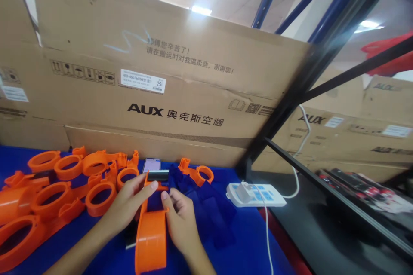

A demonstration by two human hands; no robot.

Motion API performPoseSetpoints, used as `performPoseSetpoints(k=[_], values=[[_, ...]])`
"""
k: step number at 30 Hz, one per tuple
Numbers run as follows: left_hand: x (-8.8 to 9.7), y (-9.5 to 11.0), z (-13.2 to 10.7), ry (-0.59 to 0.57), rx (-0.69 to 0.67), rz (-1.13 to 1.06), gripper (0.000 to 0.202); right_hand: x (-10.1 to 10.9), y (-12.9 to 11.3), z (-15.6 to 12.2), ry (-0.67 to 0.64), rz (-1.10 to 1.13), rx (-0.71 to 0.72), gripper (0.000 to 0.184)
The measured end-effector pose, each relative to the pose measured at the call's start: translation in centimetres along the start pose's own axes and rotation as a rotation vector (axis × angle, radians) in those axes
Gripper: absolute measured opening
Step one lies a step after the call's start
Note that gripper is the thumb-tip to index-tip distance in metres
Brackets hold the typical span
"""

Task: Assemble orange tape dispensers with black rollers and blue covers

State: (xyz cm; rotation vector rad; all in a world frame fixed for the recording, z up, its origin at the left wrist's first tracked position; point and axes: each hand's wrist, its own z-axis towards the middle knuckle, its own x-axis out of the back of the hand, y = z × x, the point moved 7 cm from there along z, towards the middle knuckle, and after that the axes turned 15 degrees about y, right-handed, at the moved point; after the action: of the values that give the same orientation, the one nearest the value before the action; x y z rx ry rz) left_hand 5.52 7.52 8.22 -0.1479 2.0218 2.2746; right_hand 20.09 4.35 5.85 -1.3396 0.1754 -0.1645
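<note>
An orange plastic tape dispenser (151,240) with a wide ring is held between my hands, its ring end toward me. My left hand (129,204) grips the far end from the left, thumb on top near a black strip with a toothed edge (158,175). On the other side, my right hand (183,221) has its fingers curled and thumb against the dispenser's frame; the fingertips are partly hidden. Dark blue, thin, crumpled-looking pieces (209,210) lie right of my right hand. Behind my hands lies a phone (151,164) with a lit screen.
Several orange dispensers (100,197) cover the left side of the blue table surface (245,240); another dispenser (204,175) lies at the back. A white power strip (254,194) with cords sits right. A large cardboard box (180,81) and dark rack post (274,116) stand behind.
</note>
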Motion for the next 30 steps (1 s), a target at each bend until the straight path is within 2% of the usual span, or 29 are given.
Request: performPoseSetpoints(k=[2,4,7,10,13,21,30], values=[[-0.6,-0.4,0.4,-0.032,-0.024,-0.031,0.034,0.9,-0.1,0.5,0.055,-0.118,0.093,0.037],[-0.7,-1.1,0.5,-0.048,-0.032,-0.050,0.034,1.3,-0.7,0.7,0.056,-0.257,0.208,0.031],[-0.1,-2.3,0.4,-0.047,-0.019,-0.063,0.034,0.8,-1.4,0.4,-0.045,-0.426,0.353,0.030],[0.5,-2.8,-0.1,-0.032,-0.016,-0.092,0.033,-0.1,-1.3,-0.1,-0.132,-0.503,0.420,0.032],[0.9,-2.7,-0.3,-0.010,-0.019,-0.113,0.033,-0.4,-1.0,-0.3,-0.135,-0.531,0.426,0.033],[1.3,-3.4,0.0,0.052,0.042,-0.160,0.036,-0.8,-0.8,-0.2,-0.148,-0.479,0.324,0.036],[1.3,-4.3,-0.1,0.038,0.069,-0.209,0.031,-0.7,-0.1,-0.8,-0.128,-0.377,0.282,0.039]])
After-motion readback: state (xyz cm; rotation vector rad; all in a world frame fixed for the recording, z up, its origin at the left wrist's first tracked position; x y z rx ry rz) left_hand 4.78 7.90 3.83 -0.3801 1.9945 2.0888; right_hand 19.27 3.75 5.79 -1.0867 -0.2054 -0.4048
